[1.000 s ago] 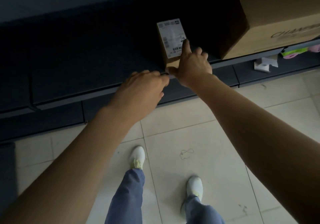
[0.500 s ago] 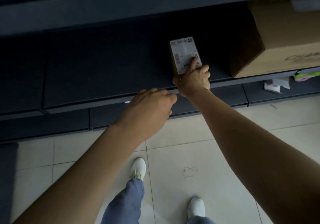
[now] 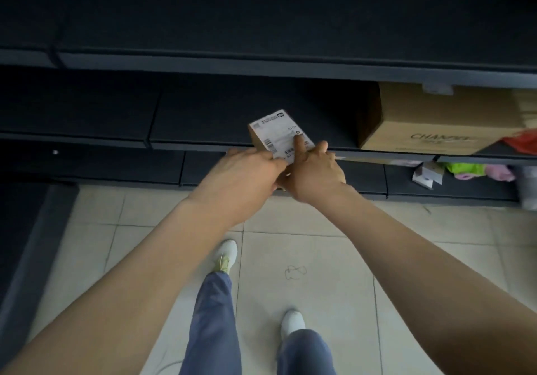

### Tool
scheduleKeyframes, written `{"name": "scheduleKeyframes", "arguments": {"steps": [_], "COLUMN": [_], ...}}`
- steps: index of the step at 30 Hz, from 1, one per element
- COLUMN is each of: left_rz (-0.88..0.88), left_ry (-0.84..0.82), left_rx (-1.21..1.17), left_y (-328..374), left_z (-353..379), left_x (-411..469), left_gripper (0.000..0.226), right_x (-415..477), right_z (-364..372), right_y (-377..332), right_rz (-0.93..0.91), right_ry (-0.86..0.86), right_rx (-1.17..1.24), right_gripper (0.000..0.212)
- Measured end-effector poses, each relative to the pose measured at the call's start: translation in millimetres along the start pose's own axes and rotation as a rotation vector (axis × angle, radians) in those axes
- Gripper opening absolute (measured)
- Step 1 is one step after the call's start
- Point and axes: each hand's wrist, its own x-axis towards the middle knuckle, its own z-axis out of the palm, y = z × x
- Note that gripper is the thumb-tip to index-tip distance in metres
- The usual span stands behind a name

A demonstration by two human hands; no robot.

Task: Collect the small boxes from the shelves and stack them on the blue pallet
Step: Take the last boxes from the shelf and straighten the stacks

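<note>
My right hand (image 3: 315, 175) and left hand (image 3: 247, 177) close on the small labelled cardboard box (image 3: 279, 132) at twelve o'clock, at the dark shelf's (image 3: 203, 142) front lip. I should support its underside, draw it level, clear of the big carton (image 3: 430, 122) at two o'clock.

A single head-worn view is given, aimed forward and steeply down, close over the dark shelf (image 3: 203, 142) edge and tiled floor (image 3: 319, 229).
</note>
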Motion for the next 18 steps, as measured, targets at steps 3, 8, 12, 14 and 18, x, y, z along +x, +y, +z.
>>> {"name": "scheduleKeyframes", "arguments": {"steps": [3, 8, 12, 14, 18], "left_rz": [-0.069, -0.198, -0.335, -0.418, -0.597], "left_ry": [0.041, 0.143, 0.188, 0.199, 0.198], "left_rx": [0.062, 0.127, 0.201, 0.234, 0.279], "left_y": [10.5, 7.4, -16.7, -34.0, -77.2], "left_z": [-47.5, -129.0, -179.5, -199.1, -232.3], "left_x": [-37.7, -107.5, -167.2, -198.3, -263.2], "left_gripper": [0.026, 0.022, 0.022, 0.024, 0.025], "right_x": [-49.4, -115.6, -148.3, -162.1, -188.7], "right_z": [-43.9, -119.8, -157.5, -165.1, -167.3], "right_y": [-14.7, -67.3, -143.3, -188.2, -280.1], "right_rz": [-0.114, -0.3, -0.443, -0.528, -0.757], "right_ry": [0.072, 0.165, 0.255, 0.308, 0.391], "right_rx": [-0.084, -0.134, -0.127, -0.128, -0.125], "right_gripper": [0.085, 0.082, 0.08, 0.082, 0.085]}}
